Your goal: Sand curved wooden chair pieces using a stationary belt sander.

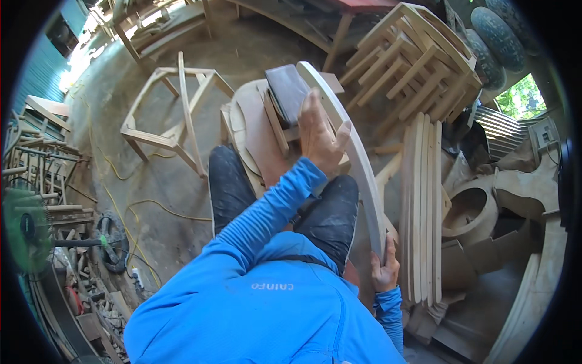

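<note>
A long, pale, curved wooden piece [362,164] runs from above my lap down along my right thigh. My right hand [385,267] is closed around its lower end. Against the inner side of its upper part lies my left hand [323,134], fingers stretched out and thumb apart, not wrapped around the wood. Just left of those fingers is a dark, flat-topped block [287,94], whose kind I cannot make out. It rests on a wooden stand with a rounded board [245,115], in front of my knees. The stand's lower part is hidden by my arm and legs.
Several similar curved pieces [422,212] lie stacked close to my right. A wooden chair frame [176,130] stands ahead on the left, with stacked frames [418,60] at the far right. A yellow cord [118,200] crosses the floor; a green fan [27,227] stands left.
</note>
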`<state>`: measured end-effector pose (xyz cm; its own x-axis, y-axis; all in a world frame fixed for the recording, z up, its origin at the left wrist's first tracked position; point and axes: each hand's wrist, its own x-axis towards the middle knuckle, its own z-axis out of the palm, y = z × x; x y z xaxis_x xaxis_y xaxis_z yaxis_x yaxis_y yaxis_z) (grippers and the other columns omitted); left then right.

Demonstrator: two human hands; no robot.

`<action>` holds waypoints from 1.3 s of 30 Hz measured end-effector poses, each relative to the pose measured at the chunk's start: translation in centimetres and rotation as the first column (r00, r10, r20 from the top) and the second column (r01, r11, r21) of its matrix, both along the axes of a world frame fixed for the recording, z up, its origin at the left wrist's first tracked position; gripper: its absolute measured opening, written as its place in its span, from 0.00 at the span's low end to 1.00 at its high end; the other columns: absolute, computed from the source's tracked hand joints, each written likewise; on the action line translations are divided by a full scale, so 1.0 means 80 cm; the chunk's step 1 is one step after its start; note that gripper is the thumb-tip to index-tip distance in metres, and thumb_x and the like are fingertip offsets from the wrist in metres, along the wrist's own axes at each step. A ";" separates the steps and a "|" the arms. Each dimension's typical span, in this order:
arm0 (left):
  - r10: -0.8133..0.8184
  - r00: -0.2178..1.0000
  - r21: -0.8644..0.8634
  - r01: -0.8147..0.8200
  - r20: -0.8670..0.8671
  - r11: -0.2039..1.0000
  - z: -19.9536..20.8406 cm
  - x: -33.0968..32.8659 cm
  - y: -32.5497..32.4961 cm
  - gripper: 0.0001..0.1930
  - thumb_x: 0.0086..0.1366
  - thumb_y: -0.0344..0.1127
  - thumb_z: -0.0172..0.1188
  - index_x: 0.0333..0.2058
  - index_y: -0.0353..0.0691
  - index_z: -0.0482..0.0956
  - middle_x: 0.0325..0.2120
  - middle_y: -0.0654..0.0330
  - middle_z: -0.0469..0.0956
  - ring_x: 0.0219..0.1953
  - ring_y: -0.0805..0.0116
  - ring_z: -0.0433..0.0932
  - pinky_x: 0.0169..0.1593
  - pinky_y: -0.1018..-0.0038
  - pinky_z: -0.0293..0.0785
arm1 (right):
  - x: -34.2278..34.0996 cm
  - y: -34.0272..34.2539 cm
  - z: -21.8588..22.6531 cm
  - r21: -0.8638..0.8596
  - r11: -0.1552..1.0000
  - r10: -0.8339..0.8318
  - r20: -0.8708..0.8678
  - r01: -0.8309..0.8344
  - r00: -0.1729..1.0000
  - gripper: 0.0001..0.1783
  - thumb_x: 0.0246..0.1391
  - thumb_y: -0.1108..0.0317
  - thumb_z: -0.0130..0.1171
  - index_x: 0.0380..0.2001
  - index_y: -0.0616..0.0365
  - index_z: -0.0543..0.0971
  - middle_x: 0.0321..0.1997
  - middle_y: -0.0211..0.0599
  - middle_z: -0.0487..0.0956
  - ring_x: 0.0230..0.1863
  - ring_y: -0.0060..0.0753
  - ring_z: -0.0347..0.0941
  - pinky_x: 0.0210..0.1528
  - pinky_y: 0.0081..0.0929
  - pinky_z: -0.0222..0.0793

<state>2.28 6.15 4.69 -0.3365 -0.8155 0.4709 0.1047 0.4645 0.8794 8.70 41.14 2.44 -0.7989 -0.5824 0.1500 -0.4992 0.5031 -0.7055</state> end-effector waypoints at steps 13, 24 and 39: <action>-0.261 0.896 -0.541 0.428 0.360 0.724 -0.053 -0.038 -0.096 0.17 0.69 0.42 0.45 0.29 0.45 0.81 0.30 0.57 0.75 0.48 0.56 0.73 0.71 0.43 0.47 | -0.027 -0.056 0.104 0.344 0.937 0.048 0.053 -0.063 0.997 0.43 0.58 0.73 0.65 0.74 0.50 0.59 0.42 0.58 0.83 0.40 0.59 0.84 0.40 0.43 0.79; -0.059 0.831 -0.594 0.443 0.554 0.671 -0.118 -0.103 -0.282 0.20 0.73 0.45 0.43 0.45 0.42 0.83 0.48 0.53 0.79 0.64 0.56 0.68 0.74 0.51 0.46 | -0.110 -0.224 -0.050 0.274 0.952 0.161 -0.070 -0.136 0.984 0.46 0.62 0.66 0.62 0.77 0.42 0.48 0.47 0.69 0.80 0.47 0.71 0.80 0.43 0.52 0.77; -0.065 0.880 -0.578 0.364 0.471 0.731 -0.071 -0.057 -0.160 0.18 0.68 0.43 0.47 0.38 0.39 0.84 0.44 0.52 0.80 0.63 0.54 0.69 0.72 0.49 0.51 | -0.065 -0.120 -0.010 0.288 0.947 0.165 -0.042 -0.146 0.985 0.48 0.60 0.68 0.64 0.77 0.43 0.48 0.48 0.67 0.81 0.46 0.71 0.80 0.44 0.54 0.77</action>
<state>-2.26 -6.69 -1.02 -0.7368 -0.2539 0.6266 -0.0087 0.9302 0.3668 3.53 31.55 1.66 -0.6892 -0.7245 0.0099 -0.6271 0.5895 -0.5092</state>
